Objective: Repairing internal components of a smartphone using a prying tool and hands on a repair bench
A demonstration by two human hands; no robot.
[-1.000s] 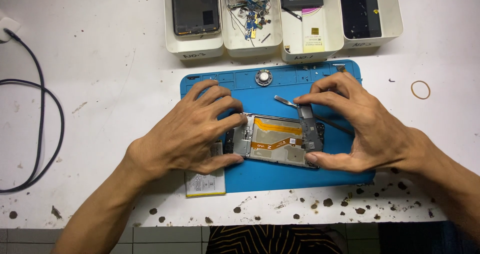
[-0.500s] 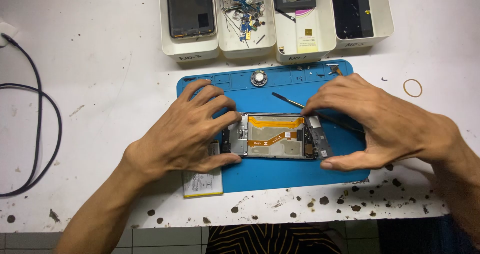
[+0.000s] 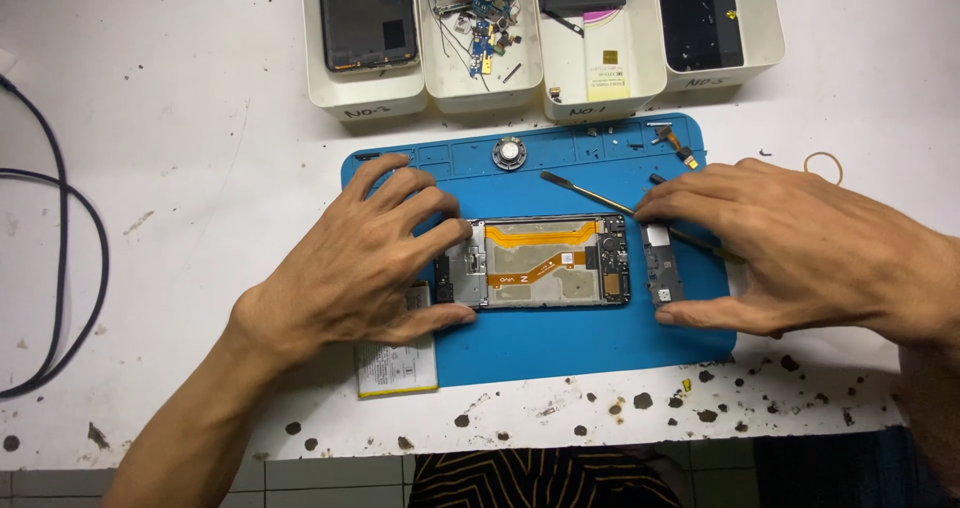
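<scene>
An opened phone frame (image 3: 548, 262) with an orange flex cable lies flat in the middle of the blue work mat (image 3: 560, 353). My left hand (image 3: 365, 263) grips the frame's left end between thumb and fingers. My right hand (image 3: 800, 248) pinches a small dark cover piece (image 3: 662, 274) between index finger and thumb, just right of the frame and apart from it. A thin metal pry tool (image 3: 585, 192) lies on the mat behind the frame, partly under my right fingers.
Several white trays (image 3: 365, 93) along the back hold phone bodies, screens and loose parts. A flat battery (image 3: 397, 365) pokes out under my left wrist. A round speaker (image 3: 509, 153) sits on the mat's top edge. A black cable (image 3: 70, 268) loops at left; a rubber band (image 3: 824, 168) lies at right.
My right hand has lifted the dark cover piece off the frame's right end and drawn it to the right. The left hand has kept its hold on the frame.
</scene>
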